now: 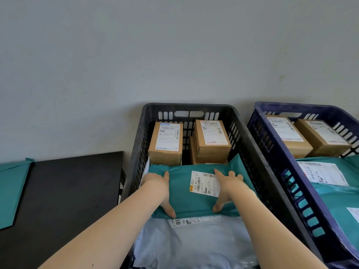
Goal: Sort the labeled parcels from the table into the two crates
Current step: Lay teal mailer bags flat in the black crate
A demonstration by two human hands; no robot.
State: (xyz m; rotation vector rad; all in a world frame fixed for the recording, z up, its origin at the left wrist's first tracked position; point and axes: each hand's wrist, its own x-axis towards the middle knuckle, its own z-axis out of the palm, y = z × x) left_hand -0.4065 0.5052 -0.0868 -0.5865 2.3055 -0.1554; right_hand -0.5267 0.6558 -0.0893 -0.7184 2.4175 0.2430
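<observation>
Head view: the left hand [157,186] and right hand [230,188] grip a teal plastic mailer parcel [182,195] by its two ends, thumbs at the near edge. The parcel lies mid-way inside the black slatted plastic crate [186,105], over a pale grey poly mailer [194,241] and just before two brown cardboard boxes [165,144]. A blue slatted plastic crate [291,105] stands right of the black crate and a black table [68,191] stands left of it.
</observation>
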